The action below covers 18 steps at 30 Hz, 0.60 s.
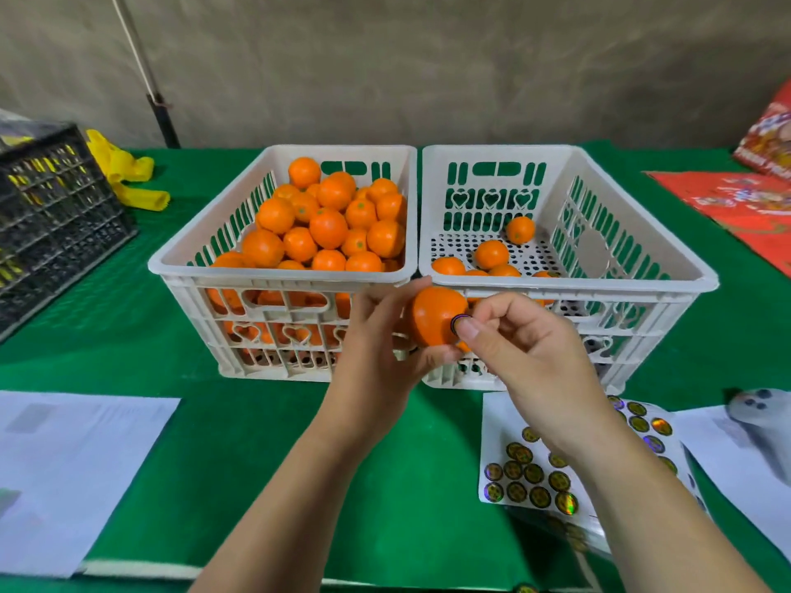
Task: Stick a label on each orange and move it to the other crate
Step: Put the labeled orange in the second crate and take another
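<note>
My left hand (376,348) grips an orange (434,316) in front of the two white crates, just below their near rims. My right hand (526,348) presses a round dark label (459,323) against the orange's right side with its thumb. The left crate (278,273) is heaped with several oranges (327,226). The right crate (569,284) holds several oranges (491,253) on its perforated floor. A sheet of round gold-and-black labels (533,477) lies on the green cloth below my right forearm.
A black crate (51,216) stands at the far left with a yellow cloth (124,173) beside it. White papers (64,472) lie near left, more paper (736,447) near right. Red printed bags (744,203) lie at the far right.
</note>
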### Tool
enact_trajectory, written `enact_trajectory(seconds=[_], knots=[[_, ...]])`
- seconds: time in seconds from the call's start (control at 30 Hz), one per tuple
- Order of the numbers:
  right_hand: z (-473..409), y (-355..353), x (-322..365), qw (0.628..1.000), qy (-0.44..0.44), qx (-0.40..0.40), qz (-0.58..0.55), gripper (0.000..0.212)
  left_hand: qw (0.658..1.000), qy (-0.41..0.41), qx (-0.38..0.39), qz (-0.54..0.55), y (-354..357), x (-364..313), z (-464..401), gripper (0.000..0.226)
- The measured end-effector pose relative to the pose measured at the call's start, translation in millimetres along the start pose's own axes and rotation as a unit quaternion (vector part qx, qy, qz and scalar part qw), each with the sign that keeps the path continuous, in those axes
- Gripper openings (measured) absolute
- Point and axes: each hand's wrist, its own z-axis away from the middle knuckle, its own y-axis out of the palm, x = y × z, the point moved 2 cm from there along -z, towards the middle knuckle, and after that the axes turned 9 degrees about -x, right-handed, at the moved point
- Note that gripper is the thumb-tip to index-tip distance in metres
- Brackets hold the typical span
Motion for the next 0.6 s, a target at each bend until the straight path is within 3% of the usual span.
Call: enact_trajectory(seconds=[0.27,0.4,0.47,0.53,0.6], knots=[[5.5,1.0,0.7,0.986,0.013,0.033,0.161,0.022,0.998,0.032,0.014,-0.049,-10.8,1.9,4.8,0.076],[7.6,-7.8,2.4,0.952,0.001,-0.013,0.305,0.049,1.0,0.022,0.006,0.007,-11.0,-1.0,10.0,0.068],[9.5,-9.0,4.7,0.967,0.005,0.016,0.253,0.05,0.999,0.037,0.014,0.015,-9.7,-4.6,11.0,0.064],[11.1,-4.6,6.2,0.989,0.044,0.074,0.123,0.058,0.997,0.053,0.039,0.034,-6.5,-9.2,11.4,0.065],[12.6,-1.2,5.6,0.993,0.08,0.083,0.011,0.057,0.996,0.064,0.051,0.045,-2.4,-13.1,11.9,0.066]])
